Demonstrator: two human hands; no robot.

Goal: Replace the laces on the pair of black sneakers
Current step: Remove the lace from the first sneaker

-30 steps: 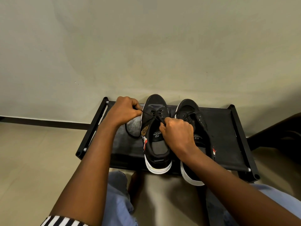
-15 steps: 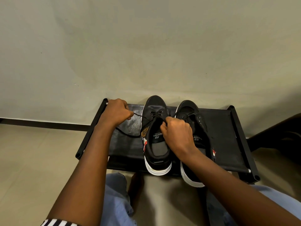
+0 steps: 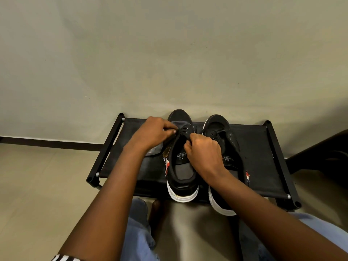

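Observation:
Two black sneakers with white soles stand side by side on a low black rack (image 3: 263, 166), toes toward the wall. My left hand (image 3: 152, 132) pinches the black lace (image 3: 154, 154) at the eyelets on the left side of the left sneaker (image 3: 180, 166). A loop of that lace lies on the rack under my left wrist. My right hand (image 3: 202, 151) grips the right eyelet flap of the same sneaker near its tongue. The right sneaker (image 3: 218, 129) shows bare eyelets and is partly hidden by my right forearm.
The rack stands against a plain wall (image 3: 169, 53) on a pale tiled floor (image 3: 37, 185). A dark piece of furniture (image 3: 323, 153) sits at the right edge. My knees in blue jeans (image 3: 139, 232) are just in front of the rack.
My left hand has come back from the rack's left end to the left sneaker's eyelets, and the lace that was stretched out has slackened. My right hand has stayed on the sneaker.

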